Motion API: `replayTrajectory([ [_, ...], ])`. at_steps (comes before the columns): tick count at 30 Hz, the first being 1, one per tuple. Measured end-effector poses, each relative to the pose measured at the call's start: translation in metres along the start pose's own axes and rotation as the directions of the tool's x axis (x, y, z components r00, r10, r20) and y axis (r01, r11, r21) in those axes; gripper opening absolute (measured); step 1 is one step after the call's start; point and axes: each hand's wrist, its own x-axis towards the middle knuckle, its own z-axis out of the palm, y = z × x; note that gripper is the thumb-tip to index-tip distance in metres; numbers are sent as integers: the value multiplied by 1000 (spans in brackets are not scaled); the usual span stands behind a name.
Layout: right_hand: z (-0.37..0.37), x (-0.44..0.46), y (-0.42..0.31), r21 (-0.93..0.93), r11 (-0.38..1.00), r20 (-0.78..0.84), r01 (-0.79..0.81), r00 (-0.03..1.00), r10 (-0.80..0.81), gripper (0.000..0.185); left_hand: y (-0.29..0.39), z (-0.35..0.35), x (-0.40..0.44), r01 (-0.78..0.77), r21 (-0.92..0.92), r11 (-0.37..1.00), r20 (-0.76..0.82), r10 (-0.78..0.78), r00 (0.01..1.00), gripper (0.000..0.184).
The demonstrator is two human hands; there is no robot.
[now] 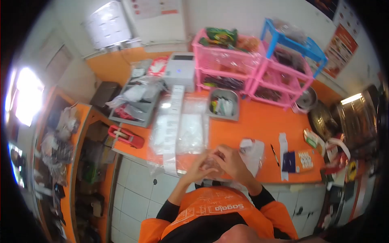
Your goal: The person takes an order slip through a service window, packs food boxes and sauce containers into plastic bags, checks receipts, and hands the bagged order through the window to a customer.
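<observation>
My left hand and my right hand meet at the front edge of the orange table. Between them is a clear plastic piece, crinkled and small; both hands have their fingers curled round it. Just beyond my left hand lie flat clear plastic bags with white contents. A long printed paper strip runs over them from a grey-white printer. To the right of my right hand rests a crumpled white paper.
A red tape dispenser stands at the left edge, near a grey tray of packets. Behind are a metal container and pink racks. A pen and an orange packet lie right.
</observation>
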Motion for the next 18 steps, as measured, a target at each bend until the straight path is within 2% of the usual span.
replayTrajectory([
  [2,7,4,2,-33,995,-7,90,996,-91,10,-16,3,5,-119,-87,989,-113,109,988,62],
  [4,5,9,-4,24,995,16,100,995,-100,11,-24,-2,1,-94,-4,996,-181,92,979,62],
  [6,4,15,-12,62,994,83,85,992,-90,10,-10,-2,1,-53,-155,987,-255,12,967,60],
  [7,4,18,-17,59,994,145,95,984,-103,10,-14,-1,-1,-86,-200,976,-225,39,974,57],
  [9,15,25,-15,38,972,153,232,960,-235,8,-13,-2,-5,-38,-217,976,-84,20,996,49],
  [10,19,30,-14,12,969,209,247,947,-244,8,-9,-3,-6,42,-184,982,20,-39,999,44],
  [11,23,33,-12,-13,964,263,264,931,-252,9,-26,1,-5,137,-33,990,9,-137,991,39],
  [13,34,40,4,-16,944,279,331,908,-313,12,-37,-3,-1,143,-19,989,-107,-145,984,29],
  [14,36,42,-3,26,928,309,372,880,-362,12,-33,-3,1,84,-69,994,-180,-95,979,27],
  [16,35,41,-14,-10,944,185,330,928,-323,16,-32,-2,7,-38,-219,975,-314,-33,949,22],
  [17,41,40,-6,10,936,204,352,916,-347,16,-36,-3,9,-106,-324,940,-370,-23,929,19],
  [18,45,36,7,-7,943,79,334,940,-332,15,-41,-4,9,-114,-314,942,-393,-19,919,19],
])
